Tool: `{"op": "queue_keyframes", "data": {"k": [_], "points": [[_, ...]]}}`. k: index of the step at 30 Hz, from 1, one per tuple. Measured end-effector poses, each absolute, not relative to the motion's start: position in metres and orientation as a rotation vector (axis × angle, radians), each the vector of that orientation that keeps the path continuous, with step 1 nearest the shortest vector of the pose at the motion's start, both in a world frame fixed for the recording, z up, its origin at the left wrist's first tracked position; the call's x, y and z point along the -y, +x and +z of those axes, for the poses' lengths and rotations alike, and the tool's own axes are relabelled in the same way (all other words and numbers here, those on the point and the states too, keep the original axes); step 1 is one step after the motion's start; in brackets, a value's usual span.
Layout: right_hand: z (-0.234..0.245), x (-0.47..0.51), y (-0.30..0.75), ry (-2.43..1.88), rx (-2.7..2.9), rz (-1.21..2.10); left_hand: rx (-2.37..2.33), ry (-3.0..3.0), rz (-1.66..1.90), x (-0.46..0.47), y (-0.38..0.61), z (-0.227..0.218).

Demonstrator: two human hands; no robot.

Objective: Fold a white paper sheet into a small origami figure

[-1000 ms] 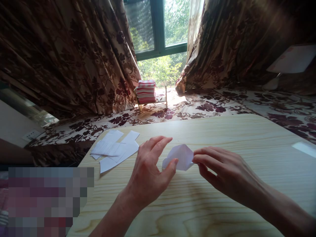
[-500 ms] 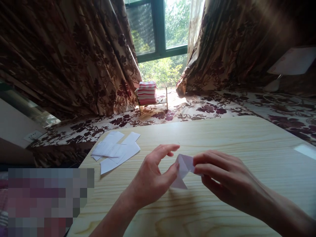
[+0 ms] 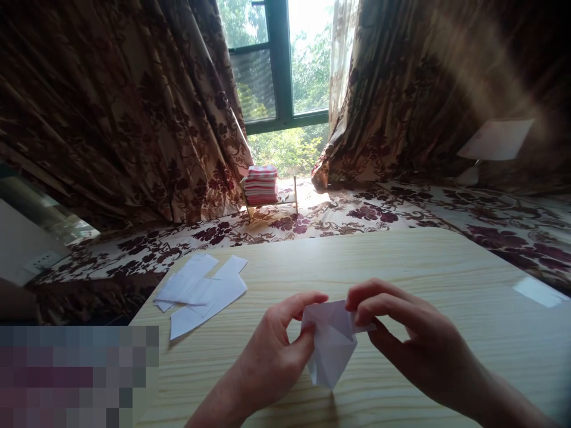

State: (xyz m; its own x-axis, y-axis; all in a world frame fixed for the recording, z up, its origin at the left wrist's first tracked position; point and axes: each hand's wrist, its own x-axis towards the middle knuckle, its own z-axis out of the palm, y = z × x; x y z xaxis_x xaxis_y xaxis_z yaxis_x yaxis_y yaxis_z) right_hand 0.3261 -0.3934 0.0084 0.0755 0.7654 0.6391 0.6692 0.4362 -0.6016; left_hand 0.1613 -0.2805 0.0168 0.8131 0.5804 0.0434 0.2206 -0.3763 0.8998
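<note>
The left hand [image 3: 281, 345] and right hand [image 3: 405, 333] each have a pinching grip on the folded paper [image 3: 332, 351] between them, over the surface [image 3: 401, 255] — uneven pulling could tear it. Farther off, loose paper pieces [image 3: 205, 294] might scatter if knocked.

A pale wood-grained table [image 3: 392, 261] bears overlapping white paper pieces [image 3: 218, 292] toward its left.

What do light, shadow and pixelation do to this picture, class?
Head view: daylight washes out part of the window; upper right, a hazy streak crosses the right-hand curtain; lower left, coarse pixelation hides detail; bottom centre, a soft shadow lies on the table below the folded paper.
</note>
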Motion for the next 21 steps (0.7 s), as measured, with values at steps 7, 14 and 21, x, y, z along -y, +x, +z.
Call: {"op": "queue_keyframes", "data": {"k": [7, 14, 21], "points": [[0.0079, 0.3941, 0.3294, -1.148, 1.282, 0.520, -0.587, 1.931, 0.473, 0.2832, 0.1637, 0.0169], [0.0038, 0.3903, 0.3323, -1.044, 0.935, 0.805, -0.578, 1.916, 0.514, 0.2850, 0.1646, 0.0158], [0.0047, 0.3871, 0.3285, -1.019, 0.698, 0.943, -0.485, 2.006, 0.663, 0.2859, 0.1657, 0.0135]]}}
